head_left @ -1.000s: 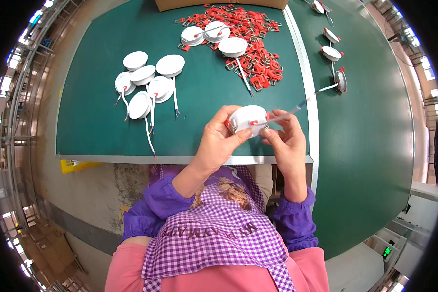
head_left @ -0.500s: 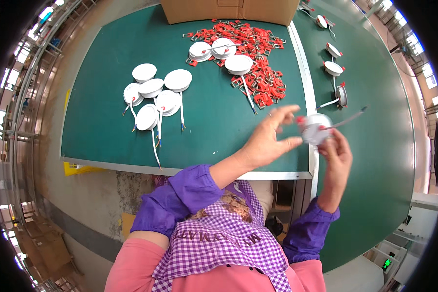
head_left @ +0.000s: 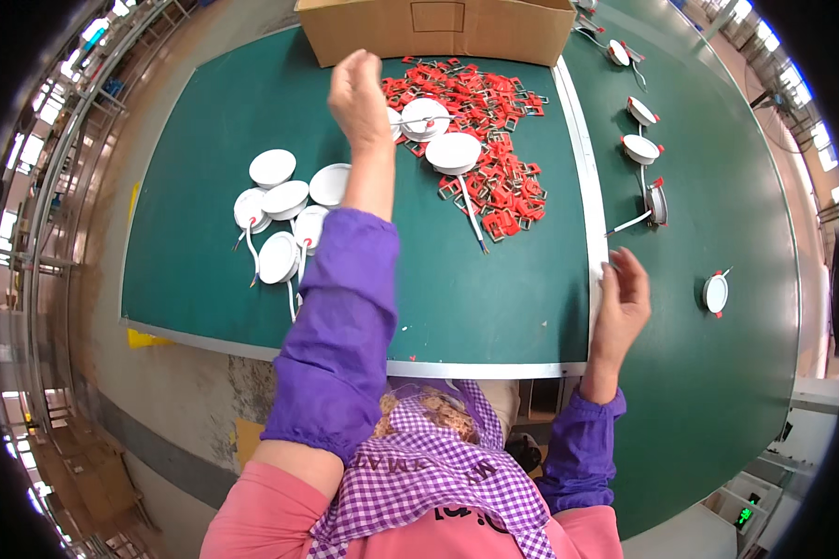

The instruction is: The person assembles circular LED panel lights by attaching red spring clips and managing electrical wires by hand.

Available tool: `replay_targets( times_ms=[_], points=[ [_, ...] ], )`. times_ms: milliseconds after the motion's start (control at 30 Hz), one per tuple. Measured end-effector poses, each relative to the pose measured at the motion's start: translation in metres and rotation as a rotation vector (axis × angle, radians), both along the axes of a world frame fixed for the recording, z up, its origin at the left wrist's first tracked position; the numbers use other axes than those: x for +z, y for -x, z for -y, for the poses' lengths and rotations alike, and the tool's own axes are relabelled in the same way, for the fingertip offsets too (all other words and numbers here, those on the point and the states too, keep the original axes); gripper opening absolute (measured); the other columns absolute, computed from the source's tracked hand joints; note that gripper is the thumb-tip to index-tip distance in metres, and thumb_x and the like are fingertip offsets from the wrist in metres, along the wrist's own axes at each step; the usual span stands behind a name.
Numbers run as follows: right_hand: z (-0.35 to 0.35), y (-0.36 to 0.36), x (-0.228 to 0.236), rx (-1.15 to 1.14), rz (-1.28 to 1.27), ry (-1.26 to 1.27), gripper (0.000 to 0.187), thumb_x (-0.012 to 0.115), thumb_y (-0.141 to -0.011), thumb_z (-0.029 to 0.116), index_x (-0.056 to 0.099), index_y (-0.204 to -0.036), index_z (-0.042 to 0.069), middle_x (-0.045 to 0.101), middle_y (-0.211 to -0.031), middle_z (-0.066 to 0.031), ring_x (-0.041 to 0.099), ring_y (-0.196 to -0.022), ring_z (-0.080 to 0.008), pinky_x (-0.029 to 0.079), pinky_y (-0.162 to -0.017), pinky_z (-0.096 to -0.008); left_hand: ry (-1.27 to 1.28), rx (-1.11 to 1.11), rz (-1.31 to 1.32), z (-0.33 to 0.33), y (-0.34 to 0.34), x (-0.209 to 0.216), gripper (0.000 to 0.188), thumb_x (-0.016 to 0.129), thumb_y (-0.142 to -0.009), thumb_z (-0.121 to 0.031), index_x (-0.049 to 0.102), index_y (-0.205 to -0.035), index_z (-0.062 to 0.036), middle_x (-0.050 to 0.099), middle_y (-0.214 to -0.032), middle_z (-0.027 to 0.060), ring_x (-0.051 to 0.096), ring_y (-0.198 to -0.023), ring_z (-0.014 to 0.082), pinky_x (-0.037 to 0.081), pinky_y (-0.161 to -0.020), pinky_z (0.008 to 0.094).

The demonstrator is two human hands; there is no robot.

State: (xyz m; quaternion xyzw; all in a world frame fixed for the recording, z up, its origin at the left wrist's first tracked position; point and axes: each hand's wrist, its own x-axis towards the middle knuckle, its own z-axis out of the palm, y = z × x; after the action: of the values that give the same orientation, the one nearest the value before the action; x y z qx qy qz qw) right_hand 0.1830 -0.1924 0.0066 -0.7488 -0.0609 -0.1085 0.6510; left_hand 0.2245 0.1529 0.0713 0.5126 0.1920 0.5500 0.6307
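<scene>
My left hand reaches over the far part of the green table, at the left edge of a pile of red clips with metal wire springs. Its fingertips are turned away and hidden, so what they hold, if anything, does not show. Beside it, two white round downlights, one of them face down, rest on the pile, the other partly behind my wrist. A third downlight trails a white cable. My right hand hovers over the metal table edge, empty, fingers loosely bent and apart from the thumb. Right of it lies a downlight with red clips.
Several white downlights with cables are grouped on the left of the table, partly behind my left arm. A cardboard box stands at the far edge. More clipped downlights line the right-hand green table.
The downlight that was in my right hand now lies on the right-hand table. My left hand has moved far and left to the clip pile. My right hand has drawn back slightly.
</scene>
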Motion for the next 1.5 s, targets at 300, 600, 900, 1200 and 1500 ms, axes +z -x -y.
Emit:
replay_targets(
  times_ms=[300, 600, 900, 1200, 1500],
  points=[
    [-0.120, -0.044, 0.012, 0.388, 0.343, 0.485, 0.050, 0.075, -0.075, 0.029, 0.061, -0.122, 0.017, 0.048, -0.132, -0.0217, 0.040, -0.127, -0.0395, 0.034, -0.102, -0.0486, -0.693, -0.370, -1.280, -0.124, -0.059, -0.059, 0.066, 0.052, -0.082, -0.067, 0.058, -0.129, -0.0219, 0.042, -0.144, 0.0145, 0.022, -0.141, 0.0283, 0.023, -0.112, 0.0409],
    [-0.118, -0.029, -0.006, 0.450, 0.323, 0.700, 0.051, 0.077, -0.071, 0.032, 0.063, -0.117, 0.018, 0.043, -0.139, -0.0196, 0.033, -0.131, -0.0409, 0.030, -0.104, -0.0508, -0.946, -0.476, -1.261, -0.003, -0.022, -0.063, 0.070, 0.059, -0.070, -0.071, 0.057, -0.129, -0.0321, 0.039, -0.146, 0.0061, 0.030, -0.136, 0.0354, 0.027, -0.109, 0.0497],
    [-0.064, 0.031, 0.000, 0.484, 0.311, 0.731, 0.046, 0.078, -0.070, 0.026, 0.066, -0.113, 0.016, 0.045, -0.136, -0.0192, 0.036, -0.130, -0.0403, 0.032, -0.103, -0.0505, -0.866, -0.419, -1.022, 0.070, 0.049, -0.063, 0.057, 0.068, -0.075, -0.053, 0.061, -0.125, -0.0258, 0.041, -0.143, 0.0170, 0.027, -0.135, 0.0422, 0.026, -0.107, 0.0550],
    [0.000, 0.039, 0.004, 0.226, -0.149, 0.168, 0.015, 0.065, -0.084, 0.004, 0.067, -0.099, 0.001, 0.066, -0.085, -0.0064, 0.060, -0.071, -0.0103, 0.048, -0.065, -0.0251, -0.970, -0.289, -0.581, 0.129, 0.187, -0.022, 0.037, 0.058, -0.074, 0.008, 0.062, -0.108, -0.0050, 0.059, -0.106, 0.0124, 0.054, -0.103, 0.0312, 0.045, -0.090, 0.0387],
    [-0.003, 0.032, 0.012, 0.114, -0.008, 0.436, 0.013, 0.060, -0.086, 0.003, 0.065, -0.098, 0.001, 0.064, -0.088, -0.0137, 0.064, -0.075, -0.0215, 0.050, -0.068, -0.0316, -1.242, -0.197, -0.850, 0.131, 0.178, -0.065, 0.051, 0.062, -0.073, 0.001, 0.057, -0.122, -0.0078, 0.052, -0.124, 0.0157, 0.047, -0.118, 0.0344, 0.038, -0.098, 0.0435]
  ],
)
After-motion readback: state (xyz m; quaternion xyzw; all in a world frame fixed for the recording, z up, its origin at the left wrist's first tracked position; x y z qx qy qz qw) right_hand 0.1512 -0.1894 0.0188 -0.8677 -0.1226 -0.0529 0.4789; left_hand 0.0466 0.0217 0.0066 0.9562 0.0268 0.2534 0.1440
